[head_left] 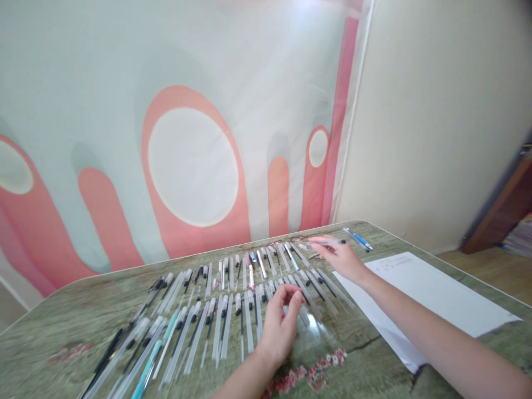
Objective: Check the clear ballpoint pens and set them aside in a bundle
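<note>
- My right hand [341, 256] is raised over the far right part of the table, near the upper row; its fingers pinch a slim pen [328, 241].
- That pen lies roughly crosswise, its dark end towards the right; motion blur hides its finer detail.
- My left hand [279, 327] is over the lower row, right of the table's middle. Its fingers are curled towards the thumb, the thumb and index fingertips close together. I cannot tell whether they touch or grip anything.
- Pens and pen parts are laid side by side in two uneven rows, an upper row [244, 271] and a lower row [226, 327], most with translucent barrels and dark or clear caps.
- Two turquoise pens [169, 329] stand out at the left of the lower row; black pens [108, 350] lie further left.
- A blue pen [361, 239] lies at the far right edge, beside a slender grey item [352, 238].
- A white sheet [436, 296] lies on the right, beneath my right forearm, with faint marks near its far edge.
- The table [361, 354] has a green, wood-like surface printed with pink blossoms; a patterned hanging [261, 72] covers the wall behind.
</note>
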`<action>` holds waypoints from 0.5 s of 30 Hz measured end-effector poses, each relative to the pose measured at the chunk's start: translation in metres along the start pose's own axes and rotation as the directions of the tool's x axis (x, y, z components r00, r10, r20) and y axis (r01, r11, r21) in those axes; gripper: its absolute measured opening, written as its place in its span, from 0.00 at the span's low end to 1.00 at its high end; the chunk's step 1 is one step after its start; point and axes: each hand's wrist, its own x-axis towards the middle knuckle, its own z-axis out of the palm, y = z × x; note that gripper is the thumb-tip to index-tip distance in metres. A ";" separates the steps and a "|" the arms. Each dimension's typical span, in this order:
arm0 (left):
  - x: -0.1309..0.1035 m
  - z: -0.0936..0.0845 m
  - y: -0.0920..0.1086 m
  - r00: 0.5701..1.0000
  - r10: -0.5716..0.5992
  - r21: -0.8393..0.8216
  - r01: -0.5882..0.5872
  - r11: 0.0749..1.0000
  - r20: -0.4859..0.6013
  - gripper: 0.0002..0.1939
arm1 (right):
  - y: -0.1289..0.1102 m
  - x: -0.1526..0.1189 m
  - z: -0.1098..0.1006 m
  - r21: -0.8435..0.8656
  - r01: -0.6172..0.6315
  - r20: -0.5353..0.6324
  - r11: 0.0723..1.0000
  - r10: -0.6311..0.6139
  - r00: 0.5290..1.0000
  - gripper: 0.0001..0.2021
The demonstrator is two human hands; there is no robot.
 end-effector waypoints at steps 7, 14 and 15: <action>-0.017 0.004 0.004 0.940 0.204 0.364 -0.297 0.883 0.272 0.09 | 0.089 -0.005 -0.062 0.142 -0.432 -0.084 0.891 0.445 0.891 0.13; -0.021 0.010 0.006 0.825 0.296 0.461 -0.525 0.716 0.481 0.08 | 0.133 -0.051 -0.095 0.129 -0.474 -0.121 0.871 0.488 0.864 0.12; -0.020 0.010 0.006 0.828 0.295 0.465 -0.523 0.714 0.477 0.08 | 0.137 -0.054 -0.096 0.137 -0.473 -0.137 0.870 0.489 0.861 0.13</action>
